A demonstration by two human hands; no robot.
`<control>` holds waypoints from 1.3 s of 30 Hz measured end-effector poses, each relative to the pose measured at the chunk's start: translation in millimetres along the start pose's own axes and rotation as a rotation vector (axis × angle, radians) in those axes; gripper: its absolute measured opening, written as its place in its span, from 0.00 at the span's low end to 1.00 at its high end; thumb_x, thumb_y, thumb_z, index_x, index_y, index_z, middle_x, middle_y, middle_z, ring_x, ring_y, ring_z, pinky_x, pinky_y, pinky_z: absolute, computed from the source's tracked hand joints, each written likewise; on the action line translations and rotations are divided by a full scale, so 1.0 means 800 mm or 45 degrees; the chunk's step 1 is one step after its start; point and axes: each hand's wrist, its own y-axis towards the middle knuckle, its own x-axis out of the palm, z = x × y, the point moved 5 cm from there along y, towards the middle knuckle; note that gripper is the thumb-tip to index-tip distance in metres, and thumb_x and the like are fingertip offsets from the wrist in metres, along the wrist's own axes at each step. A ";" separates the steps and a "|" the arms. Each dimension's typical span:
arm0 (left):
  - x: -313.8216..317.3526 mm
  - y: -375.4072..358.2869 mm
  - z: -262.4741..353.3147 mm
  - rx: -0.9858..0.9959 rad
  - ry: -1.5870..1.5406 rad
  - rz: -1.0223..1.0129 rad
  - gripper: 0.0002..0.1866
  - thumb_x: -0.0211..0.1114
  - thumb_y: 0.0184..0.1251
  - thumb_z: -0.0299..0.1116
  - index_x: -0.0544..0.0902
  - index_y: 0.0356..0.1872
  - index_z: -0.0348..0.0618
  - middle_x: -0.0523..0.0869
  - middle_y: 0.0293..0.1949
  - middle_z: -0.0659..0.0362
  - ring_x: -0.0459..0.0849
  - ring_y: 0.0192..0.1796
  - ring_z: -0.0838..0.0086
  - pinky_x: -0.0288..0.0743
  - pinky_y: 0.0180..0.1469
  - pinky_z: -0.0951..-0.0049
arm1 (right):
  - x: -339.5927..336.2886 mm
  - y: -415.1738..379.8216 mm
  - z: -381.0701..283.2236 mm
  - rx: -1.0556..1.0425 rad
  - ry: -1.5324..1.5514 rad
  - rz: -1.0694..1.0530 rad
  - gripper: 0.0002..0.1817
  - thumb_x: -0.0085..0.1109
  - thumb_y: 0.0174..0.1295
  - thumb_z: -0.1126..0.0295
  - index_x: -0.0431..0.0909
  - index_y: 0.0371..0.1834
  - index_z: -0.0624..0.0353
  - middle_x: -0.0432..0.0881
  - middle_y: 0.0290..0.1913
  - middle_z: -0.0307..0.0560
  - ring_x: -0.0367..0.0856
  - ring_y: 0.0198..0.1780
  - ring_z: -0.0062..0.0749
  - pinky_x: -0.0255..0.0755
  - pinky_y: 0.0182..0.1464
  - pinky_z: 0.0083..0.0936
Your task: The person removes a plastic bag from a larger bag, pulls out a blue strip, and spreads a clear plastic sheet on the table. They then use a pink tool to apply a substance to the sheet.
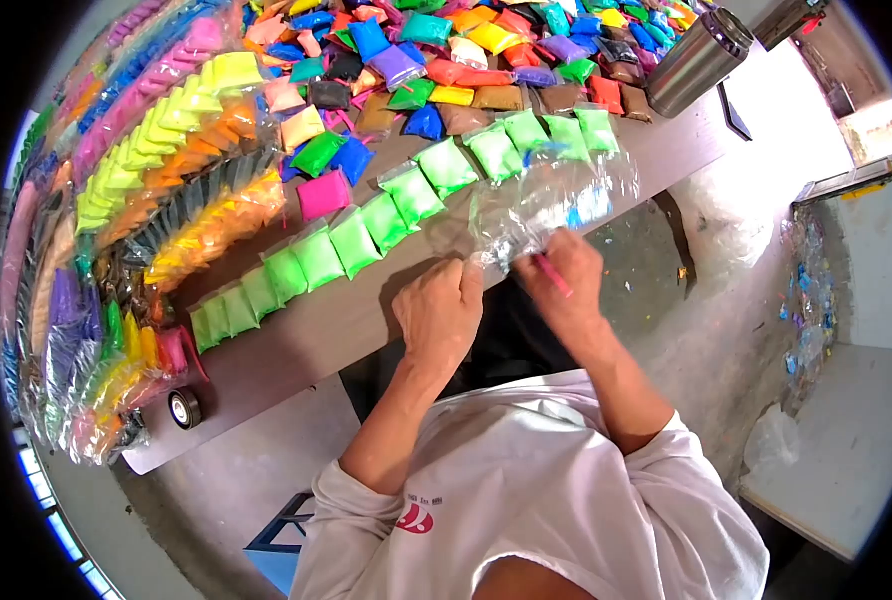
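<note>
A crumpled clear plastic bag (536, 208) lies at the table's front edge, its near end gathered between my hands. My left hand (441, 308) is closed, thumb and fingers pinching the bag's edge. My right hand (569, 280) is closed at the same end, slightly blurred, with a thin pink stick (554, 274) poking out of it. Behind the bag and to its left runs a row of bright green sachets (351, 243), slanting across the table. What the bag holds is hard to make out; blue patches show on it.
Packed rows of coloured sachets (171, 120) fill the left side, and a loose multicoloured pile (446, 60) covers the back. A steel tumbler (701, 62) stands at the back right, near a dark phone-like object (734, 112). A tape roll (184, 408) sits at the front left corner.
</note>
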 end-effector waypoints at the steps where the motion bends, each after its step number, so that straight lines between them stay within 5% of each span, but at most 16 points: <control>1: -0.001 -0.002 0.001 0.002 -0.003 0.000 0.19 0.56 0.71 0.41 0.76 0.22 0.40 0.82 0.24 0.51 0.82 0.29 0.50 0.71 0.33 0.50 | -0.008 0.007 0.006 0.029 0.033 0.022 0.10 0.69 0.46 0.71 0.75 0.24 0.58 0.76 0.25 0.49 0.78 0.28 0.47 0.73 0.31 0.40; 7: 0.000 0.001 0.000 -0.027 -0.044 0.017 0.19 0.56 0.70 0.41 0.76 0.22 0.40 0.82 0.24 0.51 0.82 0.29 0.51 0.71 0.32 0.50 | 0.004 -0.011 -0.040 -0.163 0.242 -0.021 0.07 0.70 0.48 0.69 0.80 0.27 0.55 0.77 0.25 0.49 0.80 0.30 0.47 0.74 0.32 0.39; 11: 0.000 -0.001 0.002 0.011 -0.003 0.011 0.19 0.56 0.71 0.41 0.76 0.22 0.40 0.82 0.25 0.51 0.82 0.29 0.51 0.71 0.33 0.50 | 0.001 0.004 0.006 0.063 0.041 -0.140 0.10 0.68 0.48 0.67 0.76 0.24 0.58 0.76 0.25 0.49 0.79 0.30 0.47 0.74 0.31 0.40; 15: -0.002 0.002 0.003 -0.035 0.002 -0.026 0.19 0.56 0.71 0.41 0.75 0.22 0.39 0.82 0.25 0.51 0.82 0.30 0.50 0.71 0.33 0.50 | -0.001 -0.009 -0.031 -0.188 0.036 -0.016 0.09 0.69 0.47 0.67 0.76 0.23 0.56 0.76 0.24 0.48 0.79 0.29 0.47 0.74 0.31 0.39; 19: 0.000 0.001 0.000 -0.013 -0.045 0.024 0.20 0.56 0.71 0.42 0.75 0.22 0.39 0.82 0.25 0.51 0.81 0.30 0.50 0.71 0.33 0.49 | 0.012 -0.014 -0.017 -0.159 -0.038 -0.089 0.08 0.69 0.48 0.67 0.79 0.25 0.56 0.78 0.25 0.49 0.80 0.30 0.47 0.75 0.32 0.39; 21: -0.001 0.001 0.000 -0.011 -0.029 0.021 0.20 0.56 0.71 0.43 0.75 0.21 0.40 0.82 0.25 0.50 0.81 0.30 0.50 0.71 0.33 0.50 | -0.013 0.006 0.017 0.119 0.038 0.017 0.08 0.69 0.48 0.69 0.80 0.25 0.59 0.78 0.25 0.50 0.80 0.30 0.46 0.75 0.32 0.38; 26: 0.001 0.002 0.003 -0.048 -0.013 -0.007 0.20 0.56 0.71 0.42 0.75 0.20 0.40 0.82 0.25 0.50 0.81 0.30 0.50 0.71 0.34 0.50 | -0.008 -0.006 -0.032 -0.187 0.095 -0.096 0.07 0.68 0.50 0.68 0.80 0.27 0.56 0.77 0.26 0.49 0.80 0.29 0.44 0.75 0.32 0.38; 32: 0.001 0.002 0.003 0.004 -0.005 0.048 0.20 0.56 0.70 0.42 0.75 0.19 0.40 0.81 0.23 0.51 0.81 0.27 0.50 0.71 0.32 0.51 | 0.001 0.006 0.002 -0.029 -0.025 -0.100 0.09 0.69 0.47 0.68 0.78 0.27 0.58 0.77 0.26 0.48 0.79 0.30 0.46 0.75 0.32 0.38; 39: 0.000 0.003 0.004 -0.001 -0.010 0.057 0.20 0.57 0.70 0.42 0.75 0.19 0.40 0.81 0.22 0.52 0.81 0.26 0.51 0.71 0.30 0.51 | 0.021 -0.010 -0.020 -0.173 -0.080 -0.122 0.08 0.68 0.48 0.67 0.79 0.26 0.56 0.77 0.25 0.47 0.80 0.30 0.46 0.75 0.33 0.39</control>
